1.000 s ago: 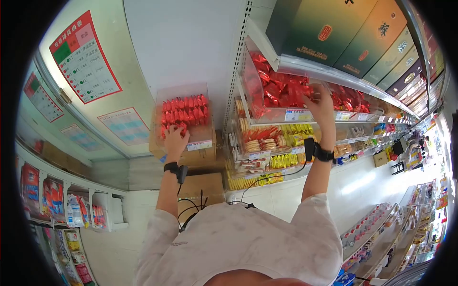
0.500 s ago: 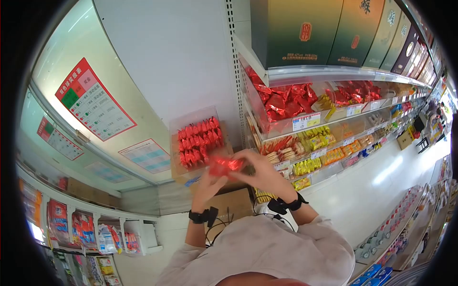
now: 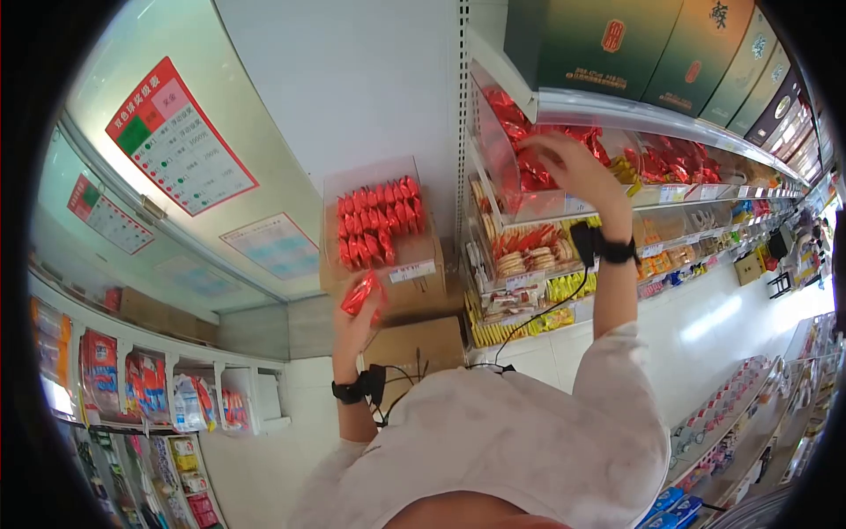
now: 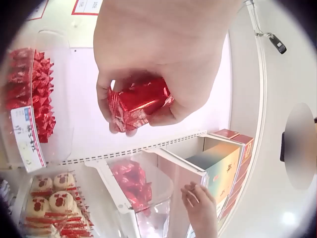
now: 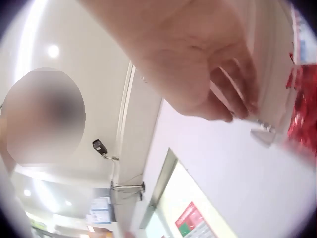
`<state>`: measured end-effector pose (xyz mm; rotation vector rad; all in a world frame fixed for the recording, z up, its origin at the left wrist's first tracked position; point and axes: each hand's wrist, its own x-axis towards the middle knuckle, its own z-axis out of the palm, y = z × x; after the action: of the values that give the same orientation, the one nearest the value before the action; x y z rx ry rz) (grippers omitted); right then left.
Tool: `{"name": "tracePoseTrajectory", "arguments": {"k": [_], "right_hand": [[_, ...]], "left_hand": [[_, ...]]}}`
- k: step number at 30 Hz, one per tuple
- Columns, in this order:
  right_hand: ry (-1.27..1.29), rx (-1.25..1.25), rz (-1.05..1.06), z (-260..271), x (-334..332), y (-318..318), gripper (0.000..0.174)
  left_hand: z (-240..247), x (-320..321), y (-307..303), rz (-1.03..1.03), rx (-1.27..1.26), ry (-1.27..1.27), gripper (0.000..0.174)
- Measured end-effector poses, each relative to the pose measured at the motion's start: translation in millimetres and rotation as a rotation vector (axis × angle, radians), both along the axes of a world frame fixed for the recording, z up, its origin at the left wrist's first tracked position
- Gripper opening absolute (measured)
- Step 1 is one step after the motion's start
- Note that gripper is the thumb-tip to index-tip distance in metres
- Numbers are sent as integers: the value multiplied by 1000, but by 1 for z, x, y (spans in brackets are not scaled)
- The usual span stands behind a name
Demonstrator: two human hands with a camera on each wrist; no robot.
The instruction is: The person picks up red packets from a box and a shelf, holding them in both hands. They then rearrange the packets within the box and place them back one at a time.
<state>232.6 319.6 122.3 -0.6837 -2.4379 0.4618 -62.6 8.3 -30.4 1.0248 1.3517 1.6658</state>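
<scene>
My left hand (image 3: 351, 330) grips a red foil-wrapped packet (image 4: 143, 103) between thumb and fingers, just below the front of a clear box (image 3: 337, 185). Inside that box, small red packets (image 3: 379, 216) stand in neat rows. My right hand (image 3: 577, 169) reaches over the clear bin on the upper shelf, where larger loose red packets (image 3: 535, 175) lie heaped. Its fingers are loosely bent with nothing between them; the right wrist view shows the hand (image 5: 198, 64) beside red foil (image 5: 303, 106).
The clear box sits on a cardboard box (image 3: 419, 291) against the wall. Lower shelves hold round biscuits (image 3: 520, 262) and yellow packets (image 3: 573, 286). Tall green-and-gold boxes (image 3: 599, 44) stand above the bin. Another carton (image 3: 414, 348) is on the floor, and cables hang from the wrist cameras.
Both hands first were at the box and the bin, then came together around a red packet. Now they have parted: the right is back over the bin, the left keeps a packet near the box.
</scene>
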Motion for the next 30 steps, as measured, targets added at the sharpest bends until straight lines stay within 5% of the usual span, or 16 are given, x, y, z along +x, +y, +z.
{"name": "tracePoseTrajectory", "arguments": {"k": [3,7,9,13,18,25,28,30], "right_hand": [[-240,-35,49,-5,1,26,28],[-306,-64,119,-11,2,45,29],[-267,196,134,-1,1,33,24],[-333,143,56,10,3,25,13],[-96,197,103,19,10,0,14],[412,375,-228,5,29,-81,11],[797,-70,177,-12,10,-135,24],[692,-317,229,-30,-14,-168,31]], "left_hand": [[10,9,-3,91,56,80,39],[34,14,-2,115,188,-361,43],[22,6,-2,84,185,-501,53],[-5,-16,4,-21,273,-629,65],[7,-11,2,32,282,-691,62],[16,5,4,62,255,-579,58],[26,15,10,55,237,-553,61],[34,24,16,23,202,-569,62]]}}
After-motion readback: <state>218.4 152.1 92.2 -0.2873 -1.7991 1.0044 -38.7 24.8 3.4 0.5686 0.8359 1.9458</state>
